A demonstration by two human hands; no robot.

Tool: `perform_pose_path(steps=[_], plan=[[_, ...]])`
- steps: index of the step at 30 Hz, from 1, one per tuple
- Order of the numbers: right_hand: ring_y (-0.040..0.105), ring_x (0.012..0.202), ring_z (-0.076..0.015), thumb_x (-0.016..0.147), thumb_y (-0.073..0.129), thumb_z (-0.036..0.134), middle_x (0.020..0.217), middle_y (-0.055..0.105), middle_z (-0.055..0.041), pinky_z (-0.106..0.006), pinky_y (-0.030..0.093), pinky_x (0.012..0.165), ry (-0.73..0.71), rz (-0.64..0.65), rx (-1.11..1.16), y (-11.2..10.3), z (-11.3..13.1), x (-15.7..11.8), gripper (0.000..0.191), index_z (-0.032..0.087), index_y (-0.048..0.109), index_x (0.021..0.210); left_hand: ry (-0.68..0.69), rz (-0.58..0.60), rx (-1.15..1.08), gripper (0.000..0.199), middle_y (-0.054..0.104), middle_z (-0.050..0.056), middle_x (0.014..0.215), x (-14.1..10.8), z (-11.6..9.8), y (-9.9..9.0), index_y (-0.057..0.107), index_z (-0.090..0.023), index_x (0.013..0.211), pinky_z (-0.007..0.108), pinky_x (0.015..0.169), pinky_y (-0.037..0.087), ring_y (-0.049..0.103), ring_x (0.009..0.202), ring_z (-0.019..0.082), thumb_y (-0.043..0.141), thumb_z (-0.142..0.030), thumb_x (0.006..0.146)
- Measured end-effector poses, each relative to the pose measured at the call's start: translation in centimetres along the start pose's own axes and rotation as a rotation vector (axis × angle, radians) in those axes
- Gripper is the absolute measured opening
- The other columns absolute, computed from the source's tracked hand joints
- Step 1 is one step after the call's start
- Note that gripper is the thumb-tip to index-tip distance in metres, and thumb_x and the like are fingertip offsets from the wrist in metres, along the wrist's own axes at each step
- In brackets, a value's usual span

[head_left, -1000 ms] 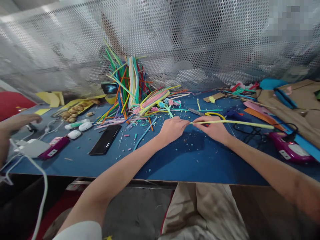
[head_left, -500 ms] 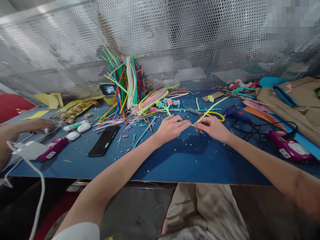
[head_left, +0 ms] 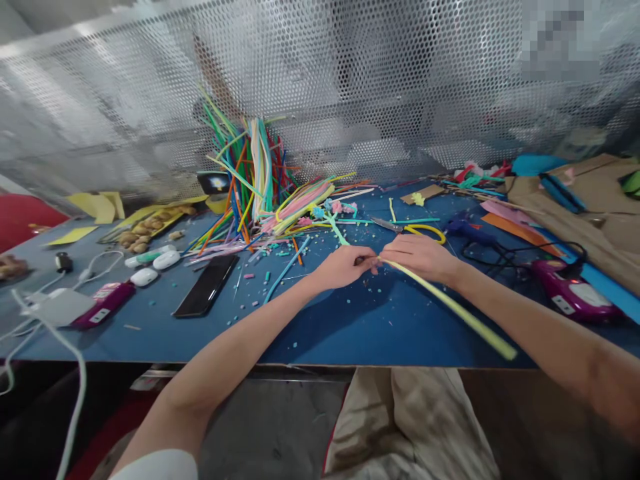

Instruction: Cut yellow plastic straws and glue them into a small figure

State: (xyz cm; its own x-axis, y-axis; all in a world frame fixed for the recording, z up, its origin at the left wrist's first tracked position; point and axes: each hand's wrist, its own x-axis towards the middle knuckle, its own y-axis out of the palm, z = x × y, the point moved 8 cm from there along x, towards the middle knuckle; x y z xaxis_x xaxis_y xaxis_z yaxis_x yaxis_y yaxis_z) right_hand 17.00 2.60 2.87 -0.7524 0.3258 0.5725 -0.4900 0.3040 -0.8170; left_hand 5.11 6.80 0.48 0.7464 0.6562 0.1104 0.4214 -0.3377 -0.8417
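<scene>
Both hands meet over the blue table. My left hand (head_left: 346, 265) pinches one end of a yellow pipe cleaner (head_left: 453, 305), its fingers closed around the tip. Close beside it, my right hand (head_left: 421, 257) grips the same pipe cleaner with fingers bent over it. The long free end slants toward me and to the right, above the table's front edge. Just beyond my right hand lie yellow-handled scissors (head_left: 425, 233). Past my left hand is a small cluster of blue and pink pipe-cleaner flowers (head_left: 336, 210) with a pale green stem.
A dense bundle of coloured pipe cleaners (head_left: 260, 177) stands at the back. To the left lie a black phone (head_left: 206, 287) and a purple power strip (head_left: 105, 304) with white cables. On the right are a blue glue gun (head_left: 467, 228), another purple power strip (head_left: 575, 291) and cardboard (head_left: 545, 193).
The yellow pipe cleaner's free end has swung from pointing up and away to pointing down toward me at the right. Another person's hand at the left has drawn back from the cables.
</scene>
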Motion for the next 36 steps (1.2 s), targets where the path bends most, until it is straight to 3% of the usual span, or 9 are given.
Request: perform_pose_path(steps=[5, 8, 12, 17, 20, 23, 26, 30, 36], plan=[[0.065, 0.095, -0.0207, 0.100, 0.045, 0.025, 0.105, 0.074, -0.0076, -0.036, 0.050, 0.088, 0.102, -0.002, 0.106, 0.1, -0.2, 0.1, 0.027, 0.021, 0.071, 0.105, 0.068, -0.118, 0.241, 0.031, 0.074, 0.000, 0.087, -0.2, -0.4, -0.6, 0.070, -0.025, 0.098, 0.026, 0.069, 0.040, 0.063, 0.076, 0.014, 0.042, -0.038, 0.099], [0.067, 0.089, -0.0214, 0.095, 0.054, 0.032, 0.096, 0.075, -0.0059, -0.036, 0.051, 0.084, 0.401, -0.042, 0.307, 0.8, -2.2, -0.5, 0.022, 0.022, 0.073, 0.094, 0.197, -0.265, 0.544, 0.028, 0.072, 0.002, 0.082, -0.7, -1.7, -1.0, 0.071, -0.026, 0.096, 0.032, 0.076, 0.038, 0.061, 0.082, 0.017, 0.045, -0.036, 0.099], [0.065, 0.068, -0.0182, 0.084, 0.067, 0.045, 0.077, 0.072, -0.0046, -0.033, 0.053, 0.068, 0.850, -0.051, 0.831, 3.4, -3.7, -2.3, 0.028, 0.018, 0.072, 0.083, 0.402, -0.355, 0.784, 0.023, 0.072, 0.001, 0.081, -1.8, -3.3, -1.0, 0.068, -0.025, 0.097, 0.036, 0.083, 0.035, 0.056, 0.086, 0.017, 0.045, -0.026, 0.099], [0.061, 0.062, -0.0135, 0.073, 0.076, 0.047, 0.079, 0.070, -0.0081, -0.029, 0.051, 0.062, 1.104, -0.039, 1.251, 5.2, -3.1, -3.4, 0.036, 0.013, 0.071, 0.082, 0.506, -0.406, 0.907, 0.024, 0.074, 0.000, 0.095, -2.6, -4.2, -1.4, 0.064, -0.028, 0.112, 0.035, 0.086, 0.036, 0.055, 0.090, 0.016, 0.046, -0.021, 0.099], [0.062, 0.063, -0.0146, 0.078, 0.073, 0.045, 0.078, 0.071, -0.0069, -0.031, 0.052, 0.064, 1.029, -0.035, 1.088, 4.4, -3.5, -3.1, 0.031, 0.015, 0.071, 0.082, 0.475, -0.384, 0.868, 0.024, 0.074, 0.000, 0.098, -2.1, -3.9, -1.4, 0.065, -0.027, 0.111, 0.035, 0.090, 0.037, 0.057, 0.097, 0.017, 0.045, -0.022, 0.100], [0.066, 0.070, -0.0188, 0.086, 0.065, 0.041, 0.079, 0.073, -0.0053, -0.034, 0.053, 0.070, 0.848, -0.094, 0.666, 2.3, -4.1, -2.4, 0.024, 0.018, 0.072, 0.086, 0.327, -0.334, 0.693, 0.026, 0.073, 0.002, 0.096, -0.9, -2.7, -1.4, 0.067, -0.024, 0.107, 0.032, 0.086, 0.041, 0.060, 0.095, 0.017, 0.043, -0.030, 0.101], [0.068, 0.087, -0.0212, 0.094, 0.055, 0.034, 0.093, 0.075, -0.0054, -0.037, 0.052, 0.082, 0.512, -0.121, 0.327, 0.3, -3.1, -1.2, 0.021, 0.022, 0.073, 0.094, 0.170, -0.233, 0.361, 0.033, 0.073, 0.002, 0.095, -0.1, -1.2, -1.2, 0.067, -0.022, 0.110, 0.026, 0.075, 0.044, 0.063, 0.084, 0.014, 0.038, -0.036, 0.102], [0.066, 0.095, -0.0202, 0.099, 0.047, 0.027, 0.102, 0.074, -0.0056, -0.036, 0.050, 0.088, 0.134, -0.041, 0.154, -0.3, -1.2, -0.4, 0.025, 0.024, 0.071, 0.105, 0.068, -0.046, -0.061, 0.036, 0.073, -0.001, 0.085, 0.3, -0.1, 0.0, 0.067, -0.020, 0.101, 0.021, 0.065, 0.042, 0.059, 0.067, 0.010, 0.036, -0.037, 0.102], [0.065, 0.094, -0.0210, 0.098, 0.049, 0.024, 0.103, 0.074, -0.0058, -0.037, 0.051, 0.086, 0.140, 0.018, 0.109, 0.3, -1.1, -0.3, 0.024, 0.023, 0.070, 0.110, 0.027, -0.062, -0.107, 0.035, 0.074, 0.000, 0.087, 0.3, 0.3, 0.3, 0.070, -0.019, 0.098, 0.022, 0.063, 0.041, 0.058, 0.066, 0.010, 0.041, -0.039, 0.100]])
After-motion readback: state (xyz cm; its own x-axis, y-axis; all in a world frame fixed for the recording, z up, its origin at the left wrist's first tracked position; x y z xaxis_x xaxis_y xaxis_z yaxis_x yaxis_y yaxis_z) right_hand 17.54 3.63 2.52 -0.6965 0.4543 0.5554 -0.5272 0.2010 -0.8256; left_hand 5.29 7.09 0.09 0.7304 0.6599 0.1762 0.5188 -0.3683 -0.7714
